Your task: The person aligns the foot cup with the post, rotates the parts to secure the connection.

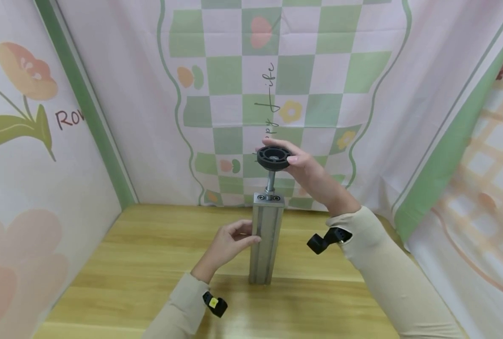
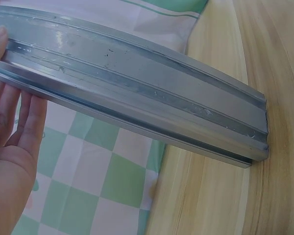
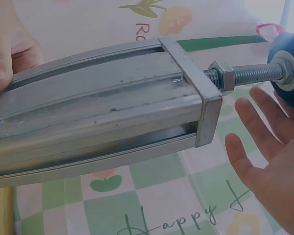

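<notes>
An aluminium profile (image 1: 265,245) stands upright on the wooden table, a metal end plate (image 1: 268,199) with bolts capping its top. From that plate rises a threaded rod (image 3: 257,73) with a hex nut (image 3: 222,76) low on it. The rod carries a levelling foot (image 1: 273,158), whose black round base faces up. My left hand (image 1: 228,245) holds the profile at mid-height, thumb on the near side and fingers around the far side. With thumb and fingers at its rim, my right hand (image 1: 311,172) grips the foot's base; some fingers are extended below it in the right wrist view.
The wooden table (image 1: 158,254) lies under the profile. Printed curtains (image 1: 222,37) hang behind the table and along both sides. Black wrist cameras (image 1: 328,239) sit on both sleeves.
</notes>
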`<state>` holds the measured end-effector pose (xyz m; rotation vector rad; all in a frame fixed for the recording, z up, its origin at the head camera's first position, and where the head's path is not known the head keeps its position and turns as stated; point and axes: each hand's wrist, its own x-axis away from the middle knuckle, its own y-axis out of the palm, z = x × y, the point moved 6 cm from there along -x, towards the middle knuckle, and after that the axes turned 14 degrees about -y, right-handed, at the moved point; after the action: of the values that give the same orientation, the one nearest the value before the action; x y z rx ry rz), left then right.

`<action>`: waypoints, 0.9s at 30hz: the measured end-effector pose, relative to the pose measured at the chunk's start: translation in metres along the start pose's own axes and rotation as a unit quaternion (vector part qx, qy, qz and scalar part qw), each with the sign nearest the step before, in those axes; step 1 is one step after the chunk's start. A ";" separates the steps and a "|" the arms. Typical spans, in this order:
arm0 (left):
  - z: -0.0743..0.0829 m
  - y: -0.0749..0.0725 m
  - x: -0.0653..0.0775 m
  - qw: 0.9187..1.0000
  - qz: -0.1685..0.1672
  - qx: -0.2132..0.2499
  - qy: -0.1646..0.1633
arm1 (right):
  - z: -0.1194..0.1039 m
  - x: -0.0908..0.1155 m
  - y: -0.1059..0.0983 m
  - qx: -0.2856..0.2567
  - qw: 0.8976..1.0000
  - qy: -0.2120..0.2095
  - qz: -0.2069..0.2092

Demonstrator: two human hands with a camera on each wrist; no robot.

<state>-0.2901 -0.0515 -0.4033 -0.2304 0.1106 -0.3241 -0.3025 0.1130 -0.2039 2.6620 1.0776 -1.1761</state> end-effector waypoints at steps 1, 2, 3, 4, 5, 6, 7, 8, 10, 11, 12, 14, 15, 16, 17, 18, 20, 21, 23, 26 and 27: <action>0.000 0.000 0.000 1.000 -0.001 0.001 0.000 | 0.000 0.000 0.000 -0.002 1.000 0.002 0.004; 0.000 0.000 0.001 1.000 0.000 0.002 0.000 | 0.001 0.000 0.000 -0.004 1.000 0.003 0.007; 0.000 0.000 0.001 1.000 -0.001 0.003 0.000 | 0.002 0.000 -0.001 -0.006 1.000 0.004 0.011; 0.000 0.000 0.001 1.000 -0.001 0.003 0.000 | 0.002 -0.001 -0.001 -0.007 1.000 0.004 0.015; -0.001 0.000 0.001 1.000 -0.001 0.004 -0.001 | 0.002 -0.001 -0.001 -0.006 1.000 0.005 0.019; -0.001 0.000 0.001 1.000 -0.001 0.005 -0.001 | 0.002 -0.001 -0.001 -0.006 1.000 0.007 0.022; -0.001 0.000 0.001 1.000 -0.002 0.005 -0.001 | 0.002 -0.001 -0.001 -0.004 1.000 0.009 0.026; -0.002 0.000 0.001 1.000 -0.001 0.004 -0.002 | 0.002 -0.001 -0.001 -0.002 1.000 0.011 0.027; -0.002 0.000 0.000 1.000 -0.002 0.004 -0.004 | 0.002 -0.002 -0.001 0.009 1.000 0.013 0.025; -0.002 0.000 0.000 1.000 -0.002 0.003 -0.004 | 0.002 -0.002 -0.001 0.016 1.000 0.013 0.023; -0.002 0.000 0.000 1.000 -0.002 0.004 -0.003 | 0.003 -0.002 -0.001 0.023 0.999 0.014 0.022; -0.002 0.000 0.000 1.000 -0.002 0.005 -0.002 | 0.002 -0.001 -0.002 0.037 0.999 0.013 0.017; -0.001 0.000 0.000 1.000 -0.002 0.005 -0.001 | 0.002 -0.001 -0.002 0.045 0.999 0.012 0.015; -0.001 0.000 0.000 1.000 -0.001 0.003 0.000 | 0.002 -0.001 -0.002 0.052 0.998 0.011 0.014; -0.001 0.000 0.000 1.000 0.001 0.001 0.001 | 0.001 0.000 -0.002 0.058 0.998 0.011 0.014; 0.000 0.000 0.000 1.000 0.001 0.000 0.002 | 0.000 0.000 -0.002 0.064 0.998 0.011 0.014; 0.000 0.000 0.000 1.000 0.004 -0.003 0.004 | -0.001 0.001 -0.002 0.077 0.997 0.013 0.014; 0.001 0.000 0.000 1.000 0.005 -0.004 0.005 | -0.001 0.001 -0.002 0.082 0.996 0.014 0.015; 0.001 0.000 0.001 1.000 0.006 -0.003 0.005 | -0.002 0.002 -0.002 0.083 0.996 0.016 0.019; 0.002 0.000 0.002 1.000 0.006 -0.003 0.004 | -0.002 0.003 -0.003 0.077 0.996 0.029 0.029; 0.002 0.000 0.002 1.000 0.006 -0.004 0.003 | -0.002 0.003 -0.003 0.073 0.996 0.032 0.032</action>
<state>-0.2878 -0.0520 -0.4013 -0.2362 0.1201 -0.3122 -0.3018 0.1177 -0.2040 2.8394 0.9407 -1.2106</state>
